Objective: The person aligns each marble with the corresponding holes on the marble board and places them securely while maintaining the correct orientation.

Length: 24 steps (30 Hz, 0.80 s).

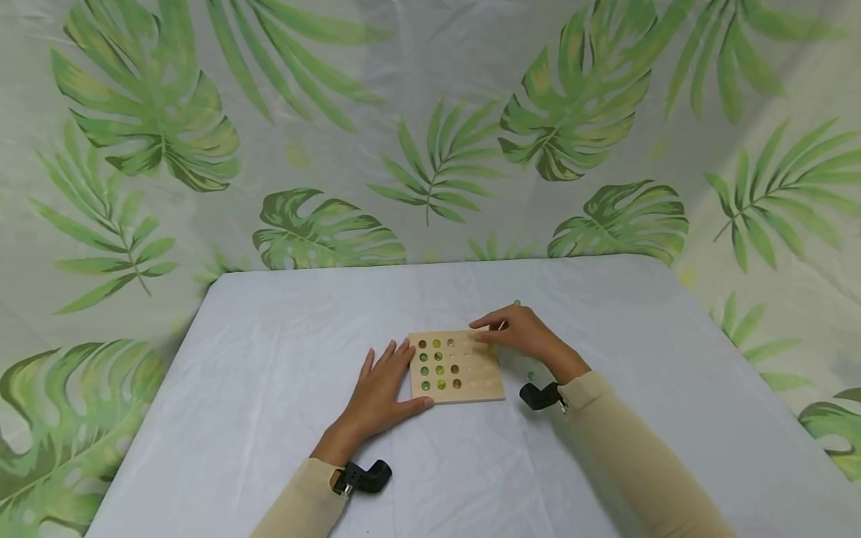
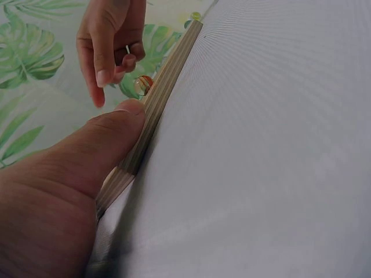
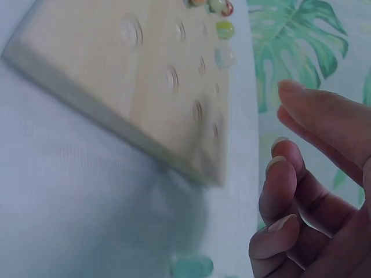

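A flat wooden board point(image 1: 480, 385) with rows of round hollows lies on the table. Green, yellow, brown and clear glass marbles sit in hollows toward its left; hollows on the right are bare. My left hand point(image 1: 380, 392) rests against the board's left side, fingers spread and thumb along the near edge. Above the board's far right part hovers my right hand point(image 1: 525, 334), its thumb and forefinger apart. Nothing shows between those fingers point(image 3: 324, 116) in the right wrist view; the other fingers are loosely bent. An orange-streaked marble point(image 2: 143, 85) stands above the board's edge in the left wrist view.
A green marble point(image 1: 517, 302) lies on the table beyond my right hand. Another greenish marble point(image 1: 531, 375) is right of the board, near the black wrist camera point(image 1: 539, 397). White cloth point(image 1: 303, 336) covers the table; a leaf-print curtain point(image 1: 457, 90) hangs behind.
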Tool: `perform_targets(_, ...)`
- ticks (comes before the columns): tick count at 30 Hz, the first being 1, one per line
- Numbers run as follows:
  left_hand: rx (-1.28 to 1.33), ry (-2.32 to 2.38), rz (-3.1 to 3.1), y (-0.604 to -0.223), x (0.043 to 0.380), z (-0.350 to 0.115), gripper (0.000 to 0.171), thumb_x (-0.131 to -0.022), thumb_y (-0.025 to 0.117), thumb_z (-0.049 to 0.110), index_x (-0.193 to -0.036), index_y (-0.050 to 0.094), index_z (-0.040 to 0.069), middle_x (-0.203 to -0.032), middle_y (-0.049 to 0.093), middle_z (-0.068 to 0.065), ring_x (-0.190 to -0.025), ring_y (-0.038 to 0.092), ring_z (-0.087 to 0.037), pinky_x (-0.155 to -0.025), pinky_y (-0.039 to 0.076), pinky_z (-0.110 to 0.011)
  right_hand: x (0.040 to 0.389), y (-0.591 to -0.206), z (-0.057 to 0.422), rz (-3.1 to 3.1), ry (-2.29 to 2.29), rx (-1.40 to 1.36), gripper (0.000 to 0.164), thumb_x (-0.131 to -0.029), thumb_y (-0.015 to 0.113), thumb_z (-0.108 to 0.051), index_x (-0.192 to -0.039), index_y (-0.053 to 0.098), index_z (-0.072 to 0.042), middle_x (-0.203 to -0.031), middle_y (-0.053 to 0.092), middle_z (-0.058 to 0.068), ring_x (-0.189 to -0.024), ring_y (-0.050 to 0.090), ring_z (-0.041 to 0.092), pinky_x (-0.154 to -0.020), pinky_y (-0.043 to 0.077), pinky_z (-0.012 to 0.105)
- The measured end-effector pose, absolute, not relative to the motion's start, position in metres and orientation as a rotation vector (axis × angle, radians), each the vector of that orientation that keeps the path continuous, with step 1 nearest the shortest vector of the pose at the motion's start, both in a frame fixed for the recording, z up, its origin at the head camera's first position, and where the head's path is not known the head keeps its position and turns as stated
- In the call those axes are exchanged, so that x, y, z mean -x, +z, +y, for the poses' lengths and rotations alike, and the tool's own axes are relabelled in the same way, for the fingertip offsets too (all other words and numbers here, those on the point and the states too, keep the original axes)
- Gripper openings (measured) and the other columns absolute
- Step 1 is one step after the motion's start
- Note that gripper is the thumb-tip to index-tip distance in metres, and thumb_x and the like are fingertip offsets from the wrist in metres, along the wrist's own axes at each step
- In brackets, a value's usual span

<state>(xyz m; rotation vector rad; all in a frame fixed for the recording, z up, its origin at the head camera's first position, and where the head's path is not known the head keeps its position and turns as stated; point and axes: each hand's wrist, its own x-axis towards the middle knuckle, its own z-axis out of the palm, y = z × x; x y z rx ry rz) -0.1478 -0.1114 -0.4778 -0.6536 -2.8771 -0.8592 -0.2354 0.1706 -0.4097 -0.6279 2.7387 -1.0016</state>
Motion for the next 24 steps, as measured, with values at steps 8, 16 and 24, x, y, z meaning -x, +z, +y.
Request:
perform_targets(8, 0.652, -0.873, -2.867, -0.477, 0.147, -0.112, 0.095, -0.081, 0.067, 0.060, -0.151, 0.031, 0.008, -0.157, 0.026, -0.007, -0.146, 0.017, -0.028, -0.118, 0.001, -0.049, 0.231, -0.405, 0.190, 2.743, -1.011, 0.656, 0.029, -0.088, 0.071, -0.024, -0.115, 0.073, -0.012, -0.080, 0.063, 0.001, -0.070, 0.054, 0.019, -0.056, 0.045, 0.032)
perform_targets(16, 0.650, -0.852, -2.880, -0.478, 0.148, -0.111, 0.096, -0.081, 0.066, 0.061, -0.152, 0.030, 0.008, -0.158, 0.025, -0.005, -0.147, 0.016, -0.026, -0.118, 0.000, -0.048, 0.231, -0.411, 0.206, 2.775, -0.988, 0.588, 0.030, -0.087, 0.073, -0.029, -0.112, 0.074, -0.014, -0.080, 0.067, -0.002, -0.070, 0.056, 0.017, -0.055, 0.046, 0.031)
perform_targets(24, 0.658, -0.852, -2.871, -0.477, 0.148, -0.111, 0.095, -0.081, 0.066, 0.061, -0.151, 0.031, 0.007, -0.157, 0.026, -0.007, -0.146, 0.017, -0.028, -0.118, 0.002, -0.050, 0.229, -0.416, 0.221, 2.780, -0.969, 0.560, 0.028, -0.086, 0.073, -0.029, -0.110, 0.075, -0.014, -0.083, 0.070, -0.001, -0.073, 0.057, 0.016, -0.058, 0.047, 0.032)
